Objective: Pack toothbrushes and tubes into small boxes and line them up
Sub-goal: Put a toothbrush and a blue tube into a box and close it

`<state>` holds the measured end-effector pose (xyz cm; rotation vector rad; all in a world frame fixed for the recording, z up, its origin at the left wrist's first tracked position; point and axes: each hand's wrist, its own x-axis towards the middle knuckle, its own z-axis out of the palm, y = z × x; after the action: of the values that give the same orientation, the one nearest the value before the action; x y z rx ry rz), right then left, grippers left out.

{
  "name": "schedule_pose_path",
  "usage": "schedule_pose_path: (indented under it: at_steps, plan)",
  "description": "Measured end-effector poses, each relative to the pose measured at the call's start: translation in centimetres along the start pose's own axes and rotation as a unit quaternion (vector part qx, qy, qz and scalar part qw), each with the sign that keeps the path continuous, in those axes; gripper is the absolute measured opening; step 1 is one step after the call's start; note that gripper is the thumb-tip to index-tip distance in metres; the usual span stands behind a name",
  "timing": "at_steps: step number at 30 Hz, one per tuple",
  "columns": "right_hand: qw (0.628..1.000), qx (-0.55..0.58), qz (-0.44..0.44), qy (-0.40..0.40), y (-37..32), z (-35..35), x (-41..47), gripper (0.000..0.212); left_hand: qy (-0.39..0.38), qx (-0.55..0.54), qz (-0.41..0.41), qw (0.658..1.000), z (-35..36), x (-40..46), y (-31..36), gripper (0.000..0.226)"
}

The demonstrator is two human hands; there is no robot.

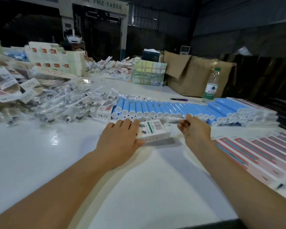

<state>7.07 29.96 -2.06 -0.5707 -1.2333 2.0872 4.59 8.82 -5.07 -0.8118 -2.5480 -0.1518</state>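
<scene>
A small white box (153,131) with a barcode and a green stripe lies on the white table (40,146), and my left hand (120,138) grips it at its left end. My right hand (195,129) hovers just right of the box at the front of the blue tubes (155,108), its fingers curled; whether it holds anything is hard to see. The tubes lie in a long stacked row with their white caps facing me. A heap of toothbrushes in clear wrappers (69,101) lies to the left of the tubes.
Flat pink and grey box blanks (262,149) lie in a row at the right. A water bottle (210,85) and cardboard cartons (196,75) stand behind the tubes. Stacks of boxes and packets (53,61) crowd the far left, with a person wearing a headset (74,40) behind them.
</scene>
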Motion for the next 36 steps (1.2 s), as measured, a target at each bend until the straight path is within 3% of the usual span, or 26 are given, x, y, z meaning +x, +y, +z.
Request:
schedule_pose_path:
  at_steps: [9, 13, 18, 21, 27, 31, 34, 36]
  plan:
    - [0.999, -0.008, -0.036, -0.023, 0.3, 0.5, -1.1, 0.014, 0.039, -0.007, -0.042, 0.998, -0.3, -0.8, -0.1, 0.06]
    - [0.994, -0.071, -0.056, -0.06, 1.0, 0.6, -1.5, 0.009, 0.04, -0.002, -0.031, 0.999, -0.3, -0.8, 0.2, 0.061]
    - [0.984, -0.143, -0.108, -0.008, 1.4, 0.6, -1.4, 0.012, 0.038, 0.0, -0.021, 0.999, -0.1, -0.7, 0.3, 0.062]
    - [0.982, -0.165, -0.095, -0.011, 1.9, 0.6, -1.7, 0.014, 0.039, 0.004, -0.015, 0.999, 0.0, -0.6, 0.4, 0.062]
    - [0.958, -0.259, -0.086, -0.09, 3.1, 1.3, -2.7, 0.029, 0.043, -0.004, -0.016, 0.999, 0.1, -0.4, 0.6, 0.062]
    - [0.941, -0.295, -0.067, -0.15, 3.3, 1.4, -3.2, 0.024, 0.043, -0.007, -0.009, 0.999, 0.1, -0.6, 0.5, 0.063]
    - [0.954, -0.266, -0.055, -0.123, 2.6, 1.3, -3.2, 0.036, 0.039, -0.005, -0.008, 0.999, 0.1, -0.5, 0.5, 0.063]
    - [0.964, -0.238, -0.084, -0.08, 2.0, 1.1, -3.1, 0.034, 0.038, -0.004, -0.017, 0.999, 0.1, -0.4, 0.4, 0.063]
